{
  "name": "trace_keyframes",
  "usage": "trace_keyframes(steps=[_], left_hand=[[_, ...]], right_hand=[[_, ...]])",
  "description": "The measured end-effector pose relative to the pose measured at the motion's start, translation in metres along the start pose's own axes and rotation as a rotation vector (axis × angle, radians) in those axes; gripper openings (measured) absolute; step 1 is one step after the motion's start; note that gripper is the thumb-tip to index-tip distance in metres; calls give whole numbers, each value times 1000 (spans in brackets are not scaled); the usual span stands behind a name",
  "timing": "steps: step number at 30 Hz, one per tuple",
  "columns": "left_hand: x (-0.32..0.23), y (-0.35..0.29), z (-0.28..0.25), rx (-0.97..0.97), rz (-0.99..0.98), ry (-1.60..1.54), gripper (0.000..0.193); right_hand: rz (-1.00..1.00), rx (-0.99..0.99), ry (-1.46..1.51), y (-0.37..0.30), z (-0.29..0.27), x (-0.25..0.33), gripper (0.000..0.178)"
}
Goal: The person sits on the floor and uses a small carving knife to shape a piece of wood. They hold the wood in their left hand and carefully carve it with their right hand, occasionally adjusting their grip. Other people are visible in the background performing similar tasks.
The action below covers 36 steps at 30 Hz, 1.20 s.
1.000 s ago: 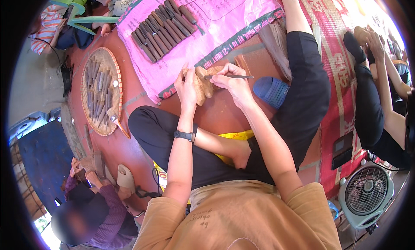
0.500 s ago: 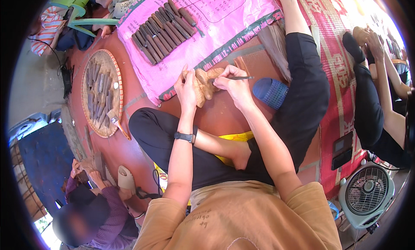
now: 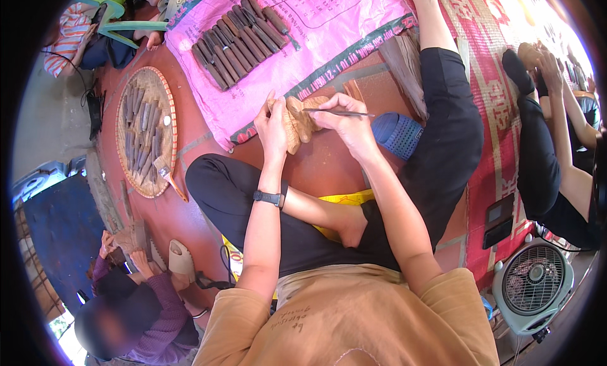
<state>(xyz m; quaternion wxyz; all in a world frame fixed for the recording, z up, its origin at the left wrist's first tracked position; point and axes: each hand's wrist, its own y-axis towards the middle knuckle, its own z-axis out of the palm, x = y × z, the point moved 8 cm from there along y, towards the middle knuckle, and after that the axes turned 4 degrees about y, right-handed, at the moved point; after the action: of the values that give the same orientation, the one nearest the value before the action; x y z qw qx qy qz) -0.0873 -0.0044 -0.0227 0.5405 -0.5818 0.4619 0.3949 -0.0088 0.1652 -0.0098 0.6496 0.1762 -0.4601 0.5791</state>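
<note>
The left hand [image 3: 273, 122] grips a pale tan carved wooden figure [image 3: 298, 121], fingers [image 3: 265, 110] wrapped round its left side and closed on it. The figure is held in the air above the reddish-brown floor [image 3: 183, 208], just near of the edge of a pink plastic sheet [image 3: 329, 34], over the person's crossed legs in black trousers [image 3: 253, 201]. Its long axis runs roughly near-to-far with a slight lean, the broader carved end lying toward the far right and the narrower end toward the near left.

The right hand [image 3: 344, 122] is closed on a thin metal carving tool [image 3: 344, 113], pinched between its fingers [image 3: 329, 107]. The tool lies almost level, left to right: its tip touches the far part of the figure, and its shaft sticks out to the right past the hand. A dark wristwatch [image 3: 270, 198] sits on the left wrist.

Far on the pink sheet lies a row of dark brown wooden-handled chisels [image 3: 237, 40], side by side. To the left, a round woven bamboo tray [image 3: 165, 94] holds more dark tools. A blue perforated shoe [image 3: 397, 135] lies just right of the right hand. A small white electric fan [image 3: 531, 284] stands at the near right.
</note>
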Motion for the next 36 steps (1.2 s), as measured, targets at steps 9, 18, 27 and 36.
trace_keyframes(steps=[9, 18, 27, 36], left_hand=[[0, 1, -3, -12, 25, 17, 46], [-1, -1, 0, 1, 10, 0, 46], [-2, 1, -2, -16, 51, 48, 47], [-5, 1, -1, -4, 55, 72, 47]], right_hand=[[-172, -93, -367, -5, 3, 3, 12], [-138, -48, -246, -3, 0, -3, 12], [-146, -75, -298, -12, 3, 6, 11], [-296, -48, -330, -18, 11, -2, 10]])
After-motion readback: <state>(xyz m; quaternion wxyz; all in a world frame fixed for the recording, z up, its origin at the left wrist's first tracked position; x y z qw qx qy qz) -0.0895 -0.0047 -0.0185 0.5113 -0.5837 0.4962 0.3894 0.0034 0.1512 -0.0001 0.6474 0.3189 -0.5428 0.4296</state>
